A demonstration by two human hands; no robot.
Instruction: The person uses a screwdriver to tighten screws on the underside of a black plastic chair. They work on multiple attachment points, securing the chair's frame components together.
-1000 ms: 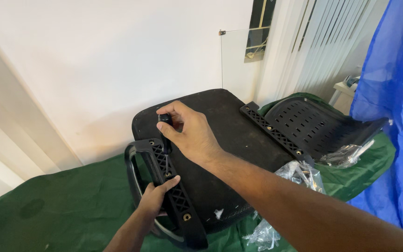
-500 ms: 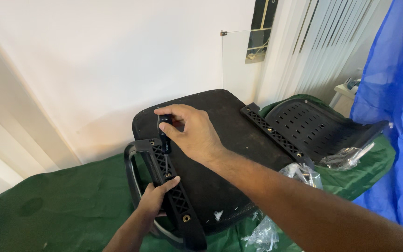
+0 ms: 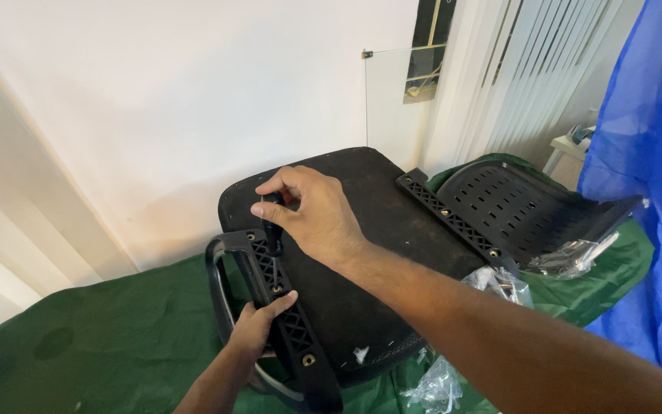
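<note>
The right hand [image 3: 312, 215] is curled around a small black tool [image 3: 272, 222], fingers bent and thumb on top, so that only the tool's dark shaft shows below the fist. The tool stands roughly upright, its lower end pressed down onto the upper end of a black armrest bracket [image 3: 285, 314]. What kind of tip the tool has cannot be made out, since the hand covers most of it.

The left hand [image 3: 258, 326] is clenched on the same bracket lower down, thumb lying across its ribbed face and the other fingers wrapped under the edge, out of sight. The bracket lies along the near left edge of an upturned black chair seat [image 3: 369, 230], and the looped armrest [image 3: 220, 284] hangs off its outer side.

A second ribbed bracket [image 3: 453, 222] runs along the far right edge of the seat. Just beyond it lies a slotted black chair back [image 3: 530, 211]. Everything rests on a green sheet [image 3: 101, 345], with crumpled clear plastic bags [image 3: 438, 383] near the seat's front corner.
</note>
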